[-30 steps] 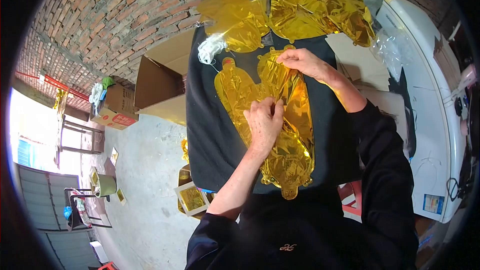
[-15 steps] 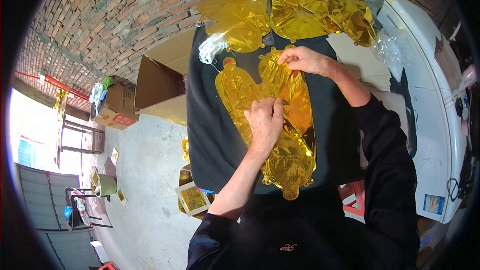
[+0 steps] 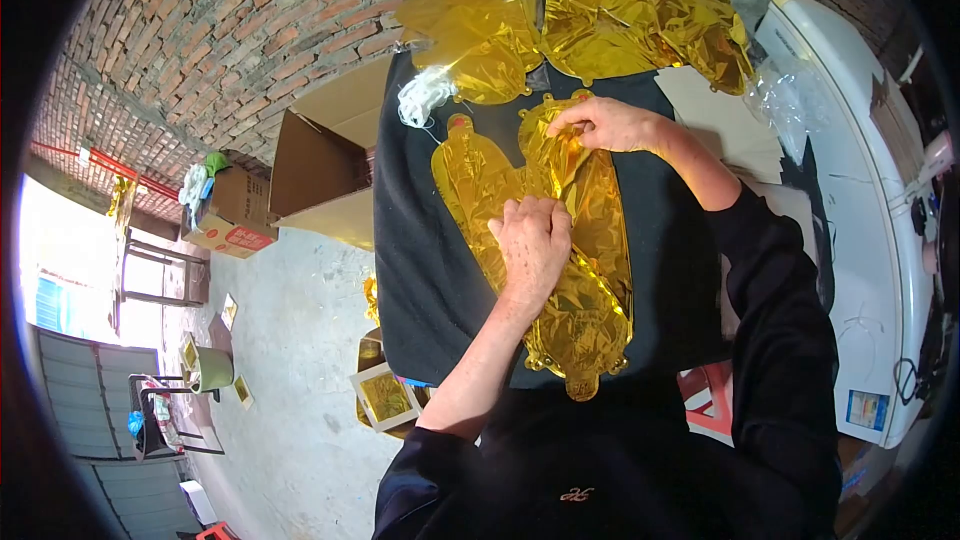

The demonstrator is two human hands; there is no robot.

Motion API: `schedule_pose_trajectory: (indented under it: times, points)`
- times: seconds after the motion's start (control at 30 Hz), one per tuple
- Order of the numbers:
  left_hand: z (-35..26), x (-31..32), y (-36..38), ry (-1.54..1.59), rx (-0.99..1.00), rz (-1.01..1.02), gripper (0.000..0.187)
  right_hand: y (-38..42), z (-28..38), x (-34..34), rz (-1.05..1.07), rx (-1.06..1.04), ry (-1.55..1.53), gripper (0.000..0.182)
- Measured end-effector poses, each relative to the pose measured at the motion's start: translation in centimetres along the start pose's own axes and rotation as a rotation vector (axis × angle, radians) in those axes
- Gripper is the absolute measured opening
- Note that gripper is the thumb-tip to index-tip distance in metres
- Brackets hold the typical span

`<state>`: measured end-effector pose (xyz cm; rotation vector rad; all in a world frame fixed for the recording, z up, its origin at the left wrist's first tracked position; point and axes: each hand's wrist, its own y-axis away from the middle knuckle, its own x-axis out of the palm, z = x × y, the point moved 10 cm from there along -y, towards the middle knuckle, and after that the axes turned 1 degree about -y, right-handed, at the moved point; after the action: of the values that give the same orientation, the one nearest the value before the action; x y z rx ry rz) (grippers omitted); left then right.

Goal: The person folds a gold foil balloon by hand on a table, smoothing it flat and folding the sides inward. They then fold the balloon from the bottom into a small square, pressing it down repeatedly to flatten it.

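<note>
Head view: gold foil [image 3: 585, 315] lies on the counter [image 3: 675, 270], long axis running away from the body. The left hand [image 3: 532, 252], nearer its middle, curls on top; the right hand [image 3: 615, 126], nearly closed, touches its far right lobe. Whether either grip pinches it, I cannot tell.

Black long-sleeve top [image 3: 610, 450] — small pale-orange script-style logo [image 3: 577, 494] on the front. Left sleeve [image 3: 425, 470] has a navy cast, right sleeve [image 3: 785, 310] plain black, bunched — both end on the forearms. Left hand [image 3: 532, 245], right hand [image 3: 612, 126] bare.
</note>
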<state>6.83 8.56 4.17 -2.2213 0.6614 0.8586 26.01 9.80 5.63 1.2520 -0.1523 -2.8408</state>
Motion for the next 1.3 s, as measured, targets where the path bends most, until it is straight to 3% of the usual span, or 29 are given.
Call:
schedule_pose_trajectory:
  times: [0.07, 0.27, 0.5, 0.63, 0.83, 1.03, 1.3]
  points:
    - [-0.2, -0.1, 0.0, -0.012, 0.009, 0.000, 0.021, 0.4, 1.1, -0.2, -0.006, 0.040, 0.017, 0.045]
    - [0.0, 0.1, 0.1, 0.014, 0.015, 0.002, 0.020, -0.5, 1.1, -0.1, -0.061, -0.109, 0.216, 0.029]
    - [-0.2, 0.1, 0.1, 0.003, -0.004, 0.038, 0.019, 0.3, 1.2, -0.7, -0.065, 0.036, 0.284, 0.020]
    - [-0.2, -0.1, 0.1, 0.024, -0.005, 0.045, 0.019, 0.0, 0.4, -0.7, -0.176, -0.138, 0.215, 0.016]
    - [-0.1, 0.0, 0.1, -0.021, 0.008, 0.030, 0.020, -0.5, -1.1, -0.1, -0.139, -0.024, -0.091, 0.022]
    - [-0.4, 0.1, 0.1, -0.076, 0.027, 0.036, 0.021, -0.8, -1.3, 0.1, -0.153, -0.015, -0.067, 0.023]
    - [-1.3, -0.8, 0.1, -0.187, 0.113, -0.026, 0.018, -0.8, -1.1, 1.0, -0.080, 0.157, 0.045, 0.023]
